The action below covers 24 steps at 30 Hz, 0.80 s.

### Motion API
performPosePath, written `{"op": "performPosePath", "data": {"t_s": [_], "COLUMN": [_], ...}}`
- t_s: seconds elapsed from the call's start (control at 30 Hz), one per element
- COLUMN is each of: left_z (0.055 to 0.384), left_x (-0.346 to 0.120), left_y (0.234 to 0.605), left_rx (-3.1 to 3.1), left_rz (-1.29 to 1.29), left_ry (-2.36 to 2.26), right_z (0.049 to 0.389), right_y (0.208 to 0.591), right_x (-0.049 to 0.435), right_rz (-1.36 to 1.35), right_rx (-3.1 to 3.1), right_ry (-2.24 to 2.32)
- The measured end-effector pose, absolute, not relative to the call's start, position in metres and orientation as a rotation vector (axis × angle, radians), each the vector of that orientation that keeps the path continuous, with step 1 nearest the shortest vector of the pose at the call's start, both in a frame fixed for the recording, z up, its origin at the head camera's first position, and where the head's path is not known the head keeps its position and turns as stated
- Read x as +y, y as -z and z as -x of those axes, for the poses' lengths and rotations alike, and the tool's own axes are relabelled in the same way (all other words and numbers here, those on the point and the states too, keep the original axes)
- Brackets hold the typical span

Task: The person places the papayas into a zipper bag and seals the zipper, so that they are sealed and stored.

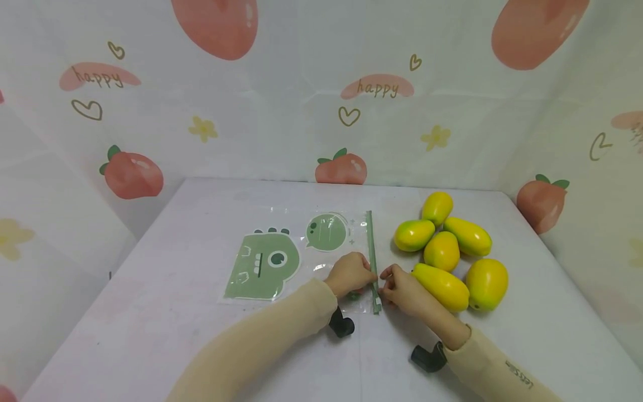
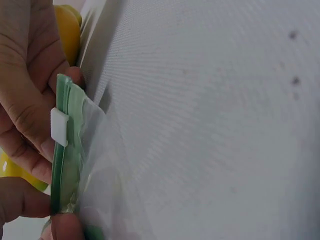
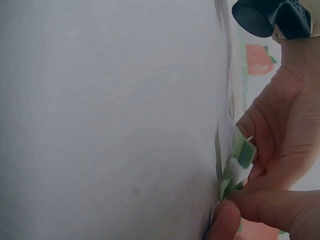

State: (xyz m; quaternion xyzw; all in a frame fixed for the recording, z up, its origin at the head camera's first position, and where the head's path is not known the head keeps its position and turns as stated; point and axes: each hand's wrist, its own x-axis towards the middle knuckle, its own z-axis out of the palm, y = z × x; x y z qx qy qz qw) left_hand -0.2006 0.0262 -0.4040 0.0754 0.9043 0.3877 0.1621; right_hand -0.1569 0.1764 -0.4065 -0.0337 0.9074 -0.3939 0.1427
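A clear zip bag (image 1: 261,262) with green dinosaur prints lies flat, its green zip strip (image 1: 372,240) towards the right. My left hand (image 1: 351,273) reaches over the bag and pinches that strip between thumb and finger. In the left wrist view, a small white slider (image 2: 59,127) sits on the strip near its end, above the pinching fingers. My right hand (image 1: 407,290) is just right of the strip, thumb and forefinger apart, fingertips close beside the strip and slider. Its forearm passes by the nearest mangoes (image 1: 442,287).
More yellow-green mangoes (image 1: 467,235) lie in a cluster at the right of the white table (image 1: 150,312). Black wrist cameras (image 1: 427,357) hang below both cuffs. A fruit-printed cloth (image 1: 281,128) stands behind the table and along both sides.
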Motion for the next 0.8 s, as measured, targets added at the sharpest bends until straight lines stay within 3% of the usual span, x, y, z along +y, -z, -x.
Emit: {"op": "performPosePath", "data": {"t_s": [0.8], "left_z": [0.199], "left_x": [0.02], "left_y": [0.409], "left_rx": [2.43], "left_rz": [-0.194], "left_ry": [-1.472], "right_z": [0.169], "right_y": [0.406], "right_x": [0.166], "right_rz": [0.108], "right_rx": [2.546], "right_ry": [1.379]}}
